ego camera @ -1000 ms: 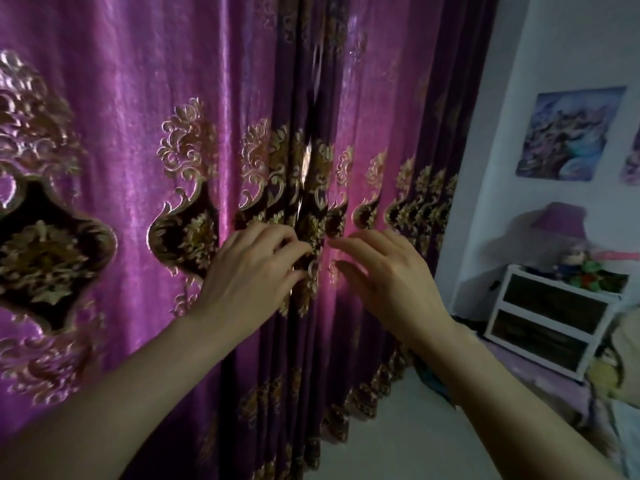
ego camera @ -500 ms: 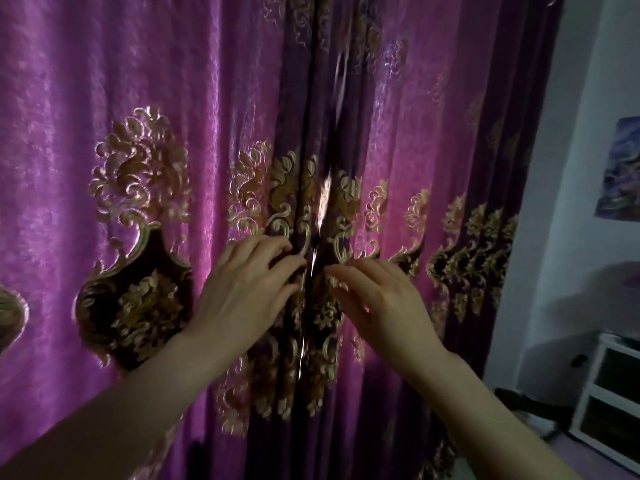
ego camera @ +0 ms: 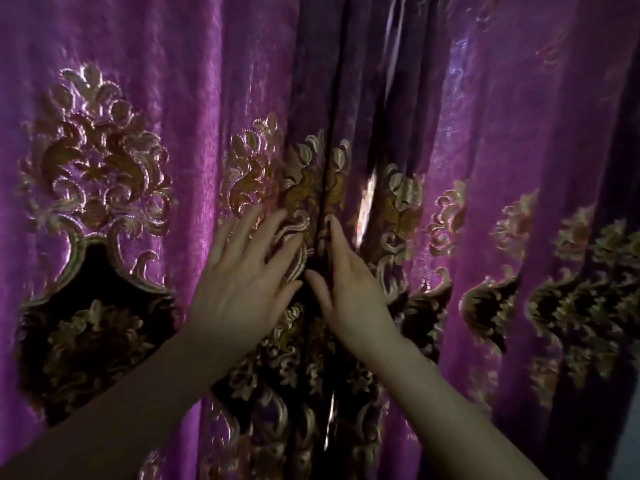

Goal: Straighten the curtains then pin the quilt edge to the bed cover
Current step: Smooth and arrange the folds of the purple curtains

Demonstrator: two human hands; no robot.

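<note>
Two purple curtains with gold embroidered motifs fill the view. The left curtain [ego camera: 145, 168] and the right curtain [ego camera: 502, 168] meet at a dark vertical seam in the middle. My left hand [ego camera: 242, 282] lies flat on the left curtain's edge with its fingers spread. My right hand [ego camera: 346, 282] rests just right of the seam, index finger stretched up along the fold and the other fingers tucked behind it. A thin sliver of light shows through a gap right of the seam. No quilt or bed is in view.
A pale strip, possibly wall, shows at the bottom right corner [ego camera: 628, 448]. The curtain fabric hangs in deep folds on the right side.
The view has swung left and closer, so the wall, picture and white cabinet have left the frame. Both hands went from curled fingers at the seam to flatter, stretched fingers on the fabric.
</note>
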